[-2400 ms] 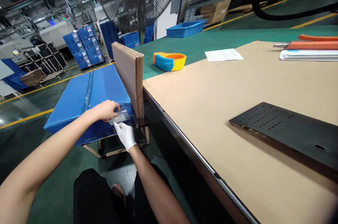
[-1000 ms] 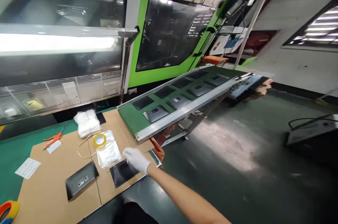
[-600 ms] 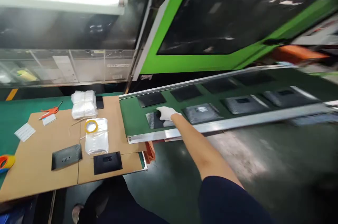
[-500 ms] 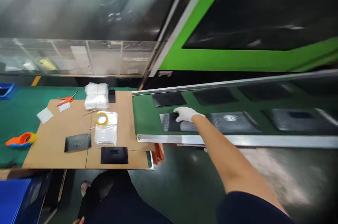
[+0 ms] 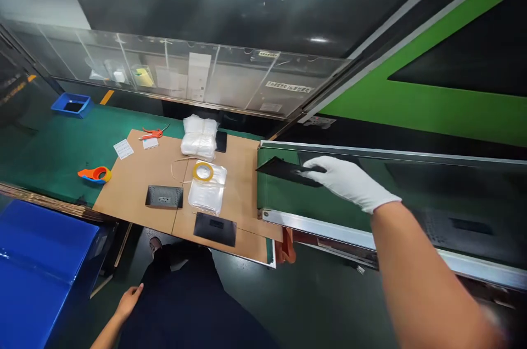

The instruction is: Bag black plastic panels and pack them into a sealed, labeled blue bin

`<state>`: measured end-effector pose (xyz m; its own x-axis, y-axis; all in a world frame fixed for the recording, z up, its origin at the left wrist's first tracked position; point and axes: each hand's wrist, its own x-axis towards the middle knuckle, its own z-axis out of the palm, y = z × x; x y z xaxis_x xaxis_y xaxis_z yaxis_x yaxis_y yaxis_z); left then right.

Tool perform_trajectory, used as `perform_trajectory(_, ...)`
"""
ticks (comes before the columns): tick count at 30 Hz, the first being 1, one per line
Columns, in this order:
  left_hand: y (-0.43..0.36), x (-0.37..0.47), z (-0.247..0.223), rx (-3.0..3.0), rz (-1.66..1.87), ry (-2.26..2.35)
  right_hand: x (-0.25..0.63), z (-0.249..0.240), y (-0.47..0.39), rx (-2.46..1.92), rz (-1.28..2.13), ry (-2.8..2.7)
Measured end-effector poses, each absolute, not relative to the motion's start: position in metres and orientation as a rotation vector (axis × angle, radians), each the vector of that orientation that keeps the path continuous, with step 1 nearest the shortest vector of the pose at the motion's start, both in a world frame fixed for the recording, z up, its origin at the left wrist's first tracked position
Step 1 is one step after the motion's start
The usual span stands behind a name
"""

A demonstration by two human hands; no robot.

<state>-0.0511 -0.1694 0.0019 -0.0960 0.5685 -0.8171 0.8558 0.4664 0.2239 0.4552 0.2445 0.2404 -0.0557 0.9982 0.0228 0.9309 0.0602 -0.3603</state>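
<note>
While the left hand [image 5: 130, 302] is resting beside the leg in the head view, fingers loosely curled, whether around anything one cannot tell, the gloved right hand [image 5: 346, 179] is pinching one end of a black panel [image 5: 280, 168] between thumb and fingers. That panel is slanting over the bench end of the conveyor belt [image 5: 288, 203]; whether an edge is touching the belt is unclear. Judging by this layout, the handling is standing partway: a perforated panel [image 5: 163, 196] and a dark panel [image 5: 214, 229] are already lying on the cardboard [image 5: 129, 187], apparently unwrapped, near clear bags [image 5: 207, 197] with a tape roll [image 5: 203, 179] resting on them. Not yet picked up, at least one grey panel [image 5: 457, 228] is lying farther along the belt.
</note>
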Motion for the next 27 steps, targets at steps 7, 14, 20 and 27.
perform_trajectory(7, -0.058, -0.129, -0.006, 1.643, -0.177, 1.853, 0.311, 0.209, 0.152, -1.720, 1.080, -2.097)
perform_trajectory(14, 0.124, -0.109, -0.023, 2.118, -0.272, 1.484, 0.300, 0.166, 0.046, -2.005, 1.251, -1.958)
perform_trajectory(20, 0.167, -0.091, -0.054, 2.076, -0.417, 1.400, 0.336, 0.141, 0.009, -2.174, 1.318, -1.732)
perform_trajectory(27, 0.162, -0.090, -0.043, 1.987, -0.320, 1.437, 0.340, 0.140, 0.042, -2.145, 1.336, -1.699)
